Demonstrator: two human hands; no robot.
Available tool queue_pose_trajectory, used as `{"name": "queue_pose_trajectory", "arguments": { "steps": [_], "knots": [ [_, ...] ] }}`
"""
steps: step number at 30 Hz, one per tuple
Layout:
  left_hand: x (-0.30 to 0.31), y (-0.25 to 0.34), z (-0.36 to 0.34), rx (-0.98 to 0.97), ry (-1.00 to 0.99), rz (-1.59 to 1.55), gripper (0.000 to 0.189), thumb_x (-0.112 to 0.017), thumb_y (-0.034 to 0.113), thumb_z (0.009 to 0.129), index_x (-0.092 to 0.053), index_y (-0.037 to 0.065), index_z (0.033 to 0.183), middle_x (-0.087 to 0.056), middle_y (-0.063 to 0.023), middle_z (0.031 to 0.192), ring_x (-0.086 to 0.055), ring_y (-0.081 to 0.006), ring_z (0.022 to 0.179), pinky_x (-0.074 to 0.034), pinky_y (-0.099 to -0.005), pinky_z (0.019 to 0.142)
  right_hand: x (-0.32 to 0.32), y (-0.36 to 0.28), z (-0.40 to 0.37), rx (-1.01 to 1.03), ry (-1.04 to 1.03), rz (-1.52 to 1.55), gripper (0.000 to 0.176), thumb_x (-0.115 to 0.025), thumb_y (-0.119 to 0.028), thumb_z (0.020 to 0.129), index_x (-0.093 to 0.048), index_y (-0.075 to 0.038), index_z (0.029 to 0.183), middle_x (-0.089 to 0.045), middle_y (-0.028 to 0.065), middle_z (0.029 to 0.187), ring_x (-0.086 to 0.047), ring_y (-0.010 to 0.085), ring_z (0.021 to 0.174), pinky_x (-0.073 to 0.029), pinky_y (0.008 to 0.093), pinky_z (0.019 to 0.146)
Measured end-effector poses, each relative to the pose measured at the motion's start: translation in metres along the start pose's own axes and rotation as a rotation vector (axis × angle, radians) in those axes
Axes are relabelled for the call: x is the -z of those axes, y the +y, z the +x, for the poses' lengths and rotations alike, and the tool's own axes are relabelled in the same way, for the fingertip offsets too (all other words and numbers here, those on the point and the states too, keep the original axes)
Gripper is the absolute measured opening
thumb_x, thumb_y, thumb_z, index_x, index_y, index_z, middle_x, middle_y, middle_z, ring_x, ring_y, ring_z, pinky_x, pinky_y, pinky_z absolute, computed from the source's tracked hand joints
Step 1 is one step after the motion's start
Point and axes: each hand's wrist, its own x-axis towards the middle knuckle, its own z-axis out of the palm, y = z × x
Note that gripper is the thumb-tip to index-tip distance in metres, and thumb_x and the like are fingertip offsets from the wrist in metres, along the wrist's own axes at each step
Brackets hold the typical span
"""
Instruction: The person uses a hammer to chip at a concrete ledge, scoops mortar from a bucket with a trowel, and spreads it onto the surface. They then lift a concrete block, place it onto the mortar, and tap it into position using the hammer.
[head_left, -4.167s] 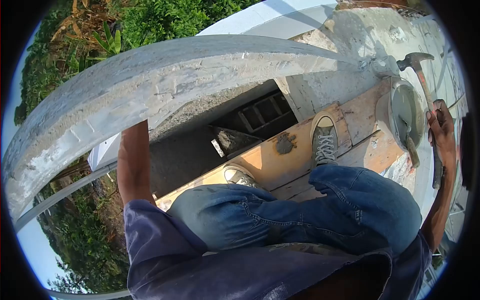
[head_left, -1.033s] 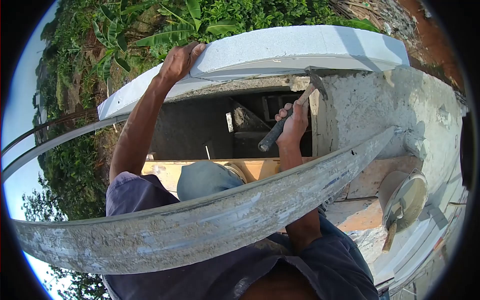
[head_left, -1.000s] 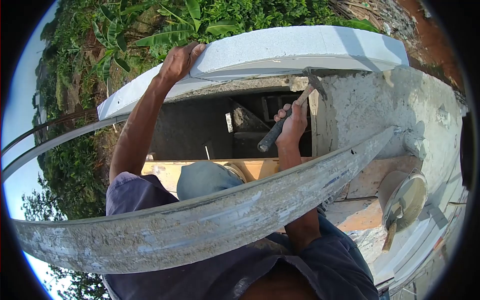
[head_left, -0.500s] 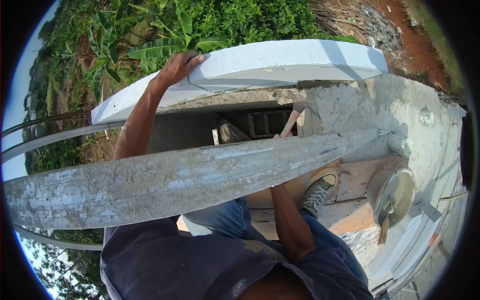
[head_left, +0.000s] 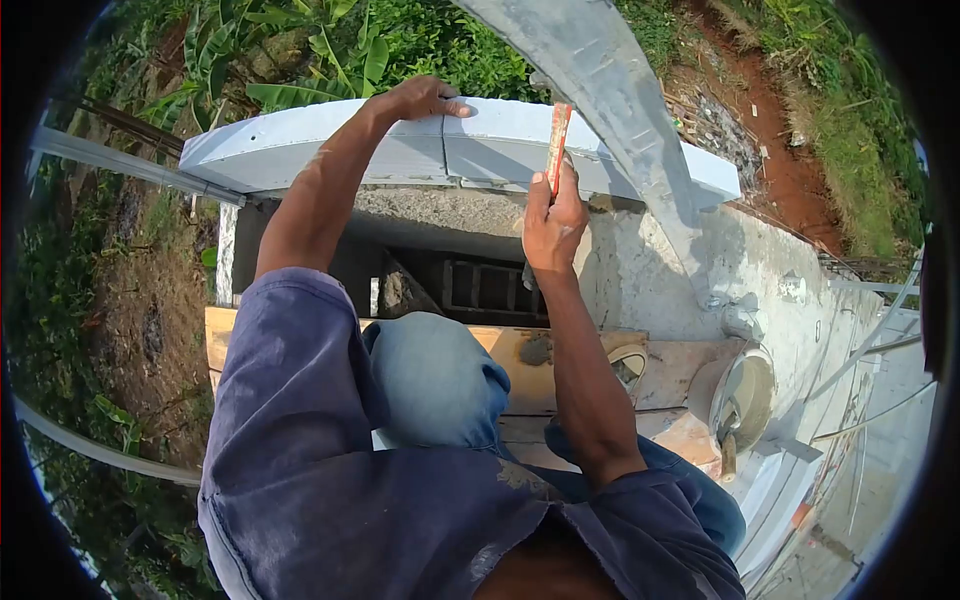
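Note:
A row of white lightweight blocks [head_left: 300, 160] lies along the rough wall top, with a thin upright joint between two of them. My left hand [head_left: 425, 98] grips the top edge beside this joint, one fingertip reaching past it onto the right-hand block. Just right of there, my right hand [head_left: 556, 225] is wrapped round the worn red handle of a hammer [head_left: 558, 145], held upright in front of the blocks. The hammer's head is at the blocks' far edge, partly hidden by the grey metal beam [head_left: 625, 95].
Below the wall is a dark opening with a ladder-like frame [head_left: 490, 288]. Wooden planks [head_left: 535, 395] lie under my legs. To the right stands a bucket [head_left: 750, 395] with a trowel [head_left: 729, 455]. Past the blocks, the ground drops to plants [head_left: 430, 50] and red soil.
The grey beam has swung from across the middle of my view to the upper right. My right hand has raised the hammer to the blocks. My left hand has shifted right, to the joint.

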Motion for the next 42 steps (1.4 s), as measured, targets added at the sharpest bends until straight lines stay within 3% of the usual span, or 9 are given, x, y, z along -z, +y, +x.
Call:
{"name": "queue_pose_trajectory", "arguments": {
  "steps": [8,14,18,22,26,30,34,39,42],
  "knots": [
    [0.007,0.004,0.000,0.170,-0.166,-0.062,0.077,-0.062,0.074,0.069,-0.071,0.007,0.105,-0.070,-0.0163,0.088,-0.067,-0.0330,0.087,-0.051,-0.0479,0.078,-0.001,0.008,0.010,-0.021,-0.339,-0.114,0.031,-0.051,-0.011,0.094,-0.054,0.002,0.123,-0.059,0.0124,0.071,-0.058,0.0251,0.060,-0.047,0.0373,0.061],
    [0.007,0.003,-0.002,0.168,-0.230,-0.103,0.080,-0.061,0.076,0.068,-0.071,0.006,0.105,-0.069,-0.0169,0.091,-0.066,-0.0352,0.092,-0.049,-0.0506,0.084,-0.018,0.001,-0.005,-0.041,-0.034,0.049,0.036,-0.051,-0.012,0.094,-0.053,0.000,0.128,-0.056,0.0088,0.073,-0.054,0.0156,0.061,-0.046,0.0328,0.060],
    [0.001,0.001,-0.001,0.075,-0.068,0.015,0.079,-0.063,0.072,0.070,-0.070,0.001,0.105,-0.069,-0.0199,0.089,-0.066,-0.0347,0.086,-0.050,-0.0473,0.076,0.005,-0.004,0.009,-0.233,-0.331,0.054,0.035,-0.051,-0.012,0.094,-0.053,-0.001,0.128,-0.057,0.0082,0.072,-0.055,0.0138,0.062,-0.047,0.0321,0.060],
    [0.005,0.002,0.000,0.132,-0.202,-0.094,0.080,-0.063,0.071,0.071,-0.069,0.000,0.106,-0.068,-0.0222,0.091,-0.065,-0.0387,0.089,-0.049,-0.0500,0.080,-0.007,0.005,-0.006,-0.145,-0.032,0.068,0.035,-0.052,-0.012,0.094,-0.054,-0.001,0.127,-0.057,0.0084,0.072,-0.055,0.0136,0.061,-0.046,0.0316,0.058],
    [0.006,0.007,-0.003,0.047,-0.108,0.008,0.078,-0.061,0.071,0.073,-0.070,-0.001,0.102,-0.068,-0.0218,0.086,-0.066,-0.0355,0.083,-0.050,-0.0468,0.074,0.019,-0.007,0.011,-0.287,-0.376,0.012,0.033,-0.052,-0.012,0.094,-0.054,0.001,0.124,-0.057,0.0099,0.072,-0.054,0.0139,0.061,-0.046,0.0315,0.058],
    [0.008,0.008,-0.003,0.105,-0.194,-0.048,0.078,-0.060,0.071,0.074,-0.070,0.000,0.103,-0.068,-0.0229,0.090,-0.066,-0.0369,0.088,-0.050,-0.0494,0.077,0.002,0.008,-0.007,-0.183,-0.017,0.095,0.033,-0.052,-0.015,0.094,-0.057,-0.002,0.124,-0.057,0.0100,0.069,-0.054,0.0149,0.060,-0.046,0.0320,0.059],
    [-0.004,-0.006,0.004,0.082,-0.097,-0.014,0.082,-0.063,0.071,0.071,-0.068,-0.002,0.107,-0.069,-0.0211,0.090,-0.066,-0.0356,0.091,-0.051,-0.0469,0.081,0.020,0.033,0.003,-0.244,-0.324,-0.042,0.034,-0.053,-0.015,0.093,-0.055,0.000,0.124,-0.057,0.0062,0.073,-0.052,0.0119,0.054,-0.045,0.0300,0.052],
    [0.010,0.016,0.008,0.123,-0.309,-0.169,0.087,-0.066,0.069,0.070,-0.061,-0.001,0.121,-0.064,-0.0246,0.112,-0.060,-0.0390,0.108,-0.046,-0.0494,0.093,0.024,0.005,0.010,-0.442,0.046,0.449,0.028,-0.053,-0.017,0.095,-0.055,0.001,0.116,-0.052,0.0032,0.070,-0.047,0.0081,0.051,-0.041,0.0258,0.046],
    [0.005,0.021,0.006,0.151,-0.328,-0.009,0.089,-0.067,0.070,0.067,-0.061,0.001,0.122,-0.063,-0.0233,0.116,-0.059,-0.0384,0.112,-0.046,-0.0482,0.094,0.015,0.048,0.003,-0.272,0.081,0.154,0.027,-0.052,-0.015,0.095,-0.056,0.000,0.116,-0.053,0.0032,0.073,-0.047,0.0077,0.053,-0.040,0.0251,0.046]
  ]
}}
